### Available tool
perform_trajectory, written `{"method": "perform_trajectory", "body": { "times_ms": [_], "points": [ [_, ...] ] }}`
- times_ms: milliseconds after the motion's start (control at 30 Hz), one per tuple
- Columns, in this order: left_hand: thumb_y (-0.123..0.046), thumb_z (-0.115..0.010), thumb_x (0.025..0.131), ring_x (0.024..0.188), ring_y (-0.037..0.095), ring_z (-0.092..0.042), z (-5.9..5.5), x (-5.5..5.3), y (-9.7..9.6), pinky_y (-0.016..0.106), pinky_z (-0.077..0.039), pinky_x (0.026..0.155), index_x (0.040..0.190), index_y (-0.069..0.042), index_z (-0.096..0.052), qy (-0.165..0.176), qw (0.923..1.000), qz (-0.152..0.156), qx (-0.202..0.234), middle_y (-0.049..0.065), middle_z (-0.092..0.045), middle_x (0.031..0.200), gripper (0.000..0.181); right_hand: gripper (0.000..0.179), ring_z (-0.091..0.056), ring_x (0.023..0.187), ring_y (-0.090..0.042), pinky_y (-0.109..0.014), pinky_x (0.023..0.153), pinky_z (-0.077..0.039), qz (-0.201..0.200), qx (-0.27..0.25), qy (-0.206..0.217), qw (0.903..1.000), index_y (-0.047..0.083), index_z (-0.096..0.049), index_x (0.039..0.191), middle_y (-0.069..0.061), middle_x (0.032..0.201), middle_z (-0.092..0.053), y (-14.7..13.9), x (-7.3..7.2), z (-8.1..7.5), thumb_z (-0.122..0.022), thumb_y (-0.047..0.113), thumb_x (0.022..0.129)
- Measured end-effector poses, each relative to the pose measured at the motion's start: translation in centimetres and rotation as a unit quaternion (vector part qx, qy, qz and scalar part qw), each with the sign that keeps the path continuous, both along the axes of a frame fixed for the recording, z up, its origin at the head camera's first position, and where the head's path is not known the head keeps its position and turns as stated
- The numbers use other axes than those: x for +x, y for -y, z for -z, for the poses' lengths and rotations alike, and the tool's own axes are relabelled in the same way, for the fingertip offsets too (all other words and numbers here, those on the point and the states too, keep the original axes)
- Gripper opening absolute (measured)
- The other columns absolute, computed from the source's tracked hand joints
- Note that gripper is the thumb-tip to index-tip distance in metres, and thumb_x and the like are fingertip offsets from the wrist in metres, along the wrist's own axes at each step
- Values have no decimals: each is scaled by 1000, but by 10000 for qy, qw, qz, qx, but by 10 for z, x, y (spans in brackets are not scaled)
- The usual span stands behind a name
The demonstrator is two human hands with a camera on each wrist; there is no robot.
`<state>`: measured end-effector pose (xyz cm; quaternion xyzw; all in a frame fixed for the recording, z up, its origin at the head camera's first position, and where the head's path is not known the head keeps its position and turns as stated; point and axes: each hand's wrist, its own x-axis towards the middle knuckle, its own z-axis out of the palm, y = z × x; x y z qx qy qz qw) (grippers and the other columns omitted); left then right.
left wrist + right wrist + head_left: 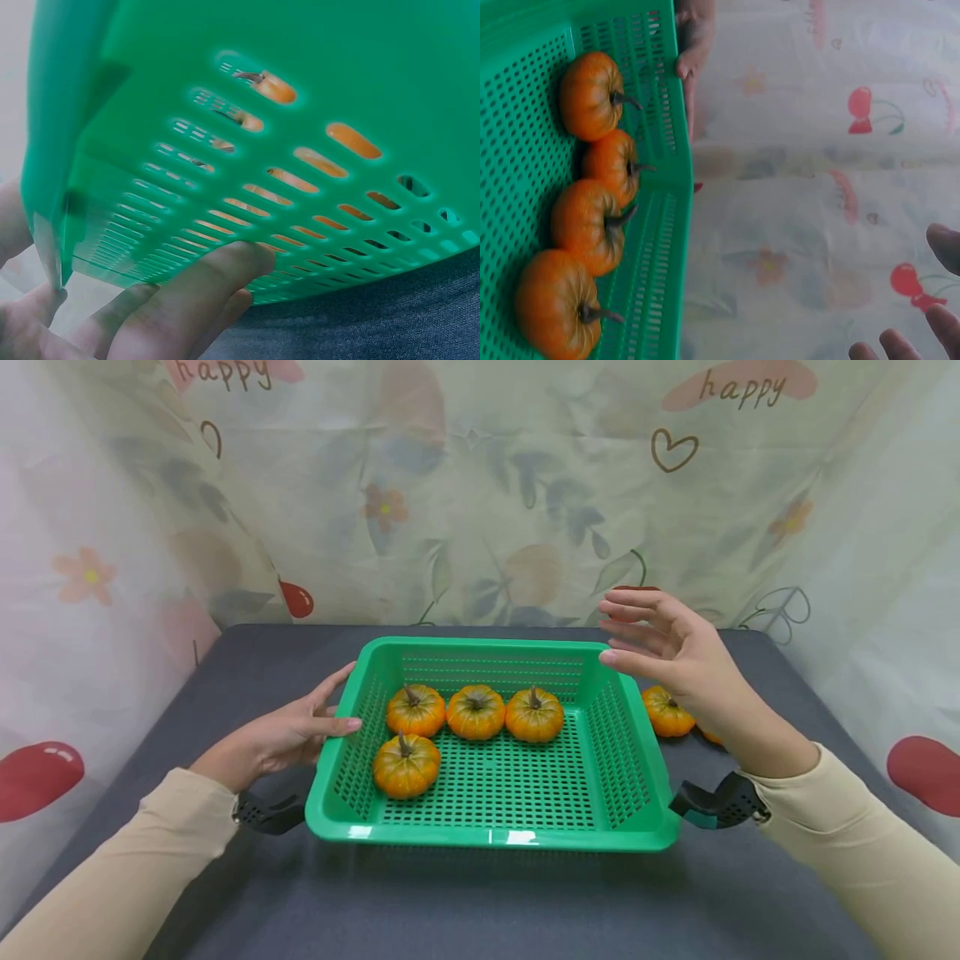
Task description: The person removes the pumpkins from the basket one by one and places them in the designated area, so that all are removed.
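A green plastic basket [491,837] with slotted walls stands on the dark table. Several small orange pumpkins [476,712] sit inside it, three in a row at the back and one nearer at the left. My left hand [288,731] holds the basket's left rim, thumb over the edge and fingers against the outer wall, as the left wrist view shows [191,300]. Over the basket's back right corner my right hand [667,639] is raised with fingers spread and nothing in them. Beyond the right wall lie more pumpkins [666,713], partly hidden by that hand and wrist.
A dark grey cloth [480,910] covers the table. Patterned curtains [480,527] hang behind it and on both sides. Black wrist cameras [718,802] sit at both cuffs, close to the basket's sides.
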<state>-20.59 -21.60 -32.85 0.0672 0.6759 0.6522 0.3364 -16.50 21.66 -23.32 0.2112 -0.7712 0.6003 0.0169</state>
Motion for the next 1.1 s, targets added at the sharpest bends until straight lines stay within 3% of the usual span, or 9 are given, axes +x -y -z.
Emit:
{"method": "perform_trajectory", "body": {
  "times_ms": [267,533,733,1100],
  "points": [
    [-14,-59,97,120,34,-57,0,0,0,60,-49,92,150,-50,10,31,10000,3,54,21,-8,160,94,50,-49,130,-20,-23,95,-51,-530,-215,202,9982,15,-50,137,-5,140,-50,24,-8,5,-66,3,91],
    [-14,-59,97,120,35,-57,-1,1,-1,61,-49,91,150,-50,12,50,10000,-37,1,21,-7,160,96,55,-47,133,-20,-32,101,-48,-787,91,381,9961,17,-50,138,-3,143,-50,49,-20,11,-70,8,88],
    [-14,-60,97,118,34,-58,-1,0,-1,61,-49,91,150,-50,12,74,10000,-55,-3,21,-6,160,97,58,-49,132,-23,-43,109,-41,-1185,90,374,9922,7,-47,139,-8,145,-47,70,-29,19,-72,4,86],
    [-12,-59,97,117,34,-59,-1,1,-1,61,-49,90,149,-51,12,72,10000,-29,37,22,-5,160,97,56,-51,129,-21,-40,106,-44,-1813,384,695,9802,13,-49,139,-5,141,-50,100,-43,41,-71,5,87]
  ]
}}
